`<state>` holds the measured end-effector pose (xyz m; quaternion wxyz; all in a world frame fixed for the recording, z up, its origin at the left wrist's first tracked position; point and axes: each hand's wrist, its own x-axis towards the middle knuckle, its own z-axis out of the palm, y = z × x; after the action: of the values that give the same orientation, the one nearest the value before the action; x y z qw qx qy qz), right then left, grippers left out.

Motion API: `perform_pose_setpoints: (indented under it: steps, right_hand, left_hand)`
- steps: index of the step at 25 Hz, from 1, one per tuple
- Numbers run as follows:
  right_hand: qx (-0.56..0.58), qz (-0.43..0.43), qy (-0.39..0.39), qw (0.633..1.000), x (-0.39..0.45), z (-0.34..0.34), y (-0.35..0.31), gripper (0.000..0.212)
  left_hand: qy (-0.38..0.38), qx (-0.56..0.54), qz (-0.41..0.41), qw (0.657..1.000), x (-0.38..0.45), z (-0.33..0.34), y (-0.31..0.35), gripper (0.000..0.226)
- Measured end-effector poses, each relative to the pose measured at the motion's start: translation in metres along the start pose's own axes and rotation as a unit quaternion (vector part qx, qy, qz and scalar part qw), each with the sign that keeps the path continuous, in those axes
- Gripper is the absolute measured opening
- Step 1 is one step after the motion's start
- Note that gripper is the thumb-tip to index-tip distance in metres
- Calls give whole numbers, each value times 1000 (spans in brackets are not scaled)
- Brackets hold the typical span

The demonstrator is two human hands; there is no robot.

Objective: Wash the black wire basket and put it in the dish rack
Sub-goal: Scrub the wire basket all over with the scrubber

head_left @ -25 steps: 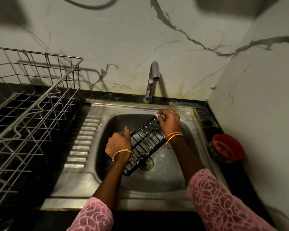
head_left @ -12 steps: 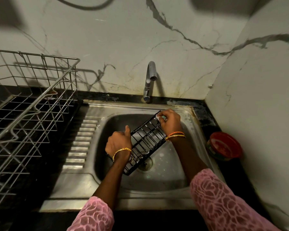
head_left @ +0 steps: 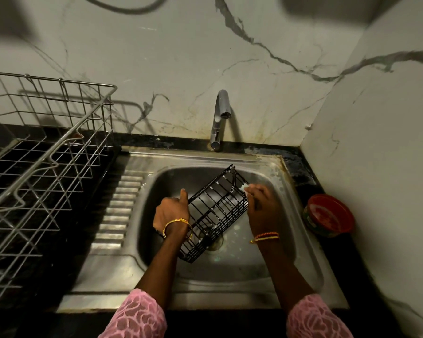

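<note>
The black wire basket [head_left: 215,213] is held tilted over the steel sink [head_left: 291,272], above the drain. The left hand [head_left: 172,211] grips its left long edge, fingers curled under and thumb up. The right hand [head_left: 263,211] has slid from the basket's far corner, where it was a second ago, down to the right side, and it pinches a small pale sudsy scrubber [head_left: 244,187] against the wire there. The basket itself has barely shifted. So the scrubbing seems to be working its way along the frame, and the soaping is probably only partway through. The tap [head_left: 220,118] shows no running water. Rinsing appears yet to come, and the dish rack [head_left: 51,152] waits on the tabletop to the left.
</note>
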<state>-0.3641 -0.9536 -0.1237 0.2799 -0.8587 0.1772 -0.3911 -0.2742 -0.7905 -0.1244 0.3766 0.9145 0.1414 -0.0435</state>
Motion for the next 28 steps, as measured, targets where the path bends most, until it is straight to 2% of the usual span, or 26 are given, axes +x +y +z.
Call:
perform_pose_setpoints:
  steps: [4, 7, 9, 11, 14, 16, 18, 20, 24, 26, 28]
  right_hand:
    - [39, 3, 61, 997, -13, 13, 8, 28]
    - [95, 25, 92, 991, -14, 14, -5, 24]
    - [89, 3, 95, 991, -10, 10, -15, 24]
    - [57, -35, 64, 996, 7, 8, -25, 23]
    - [-4, -43, -76, 996, 39, 13, -38, 20]
    - [-65, -67, -135, 986, 46, 21, -39, 21]
    - [-90, -91, -133, 983, 38, 22, -36, 23]
    - [-69, -99, -98, 988, 19, 14, -25, 29]
    - [14, 16, -42, 999, -1, -6, -15, 18]
    - [39, 40, 0, 998, 14, -11, -22, 14]
    - [76, 76, -24, 994, 36, -12, -31, 12]
  left_hand:
    - [-9, -28, -17, 999, -1, 1, 1, 55]
    - [-6, -39, -27, 999, 0, 1, 2, 56]
    - [2, -33, -21, 999, 0, 1, 2, 56]
    - [12, -25, -10, 1000, 0, 2, 2, 57]
    - [17, -14, -1, 1000, -4, 2, 3, 56]
    - [15, -19, -4, 1000, -5, 1, 5, 55]
    - [12, -29, -17, 999, -2, 0, 5, 55]
    - [9, -30, -26, 999, 2, 0, 1, 54]
    - [11, -24, -20, 999, 6, 4, -8, 57]
    - [9, -33, -11, 999, 4, 7, -11, 59]
    - [5, -33, 0, 999, 1, 9, -10, 62]
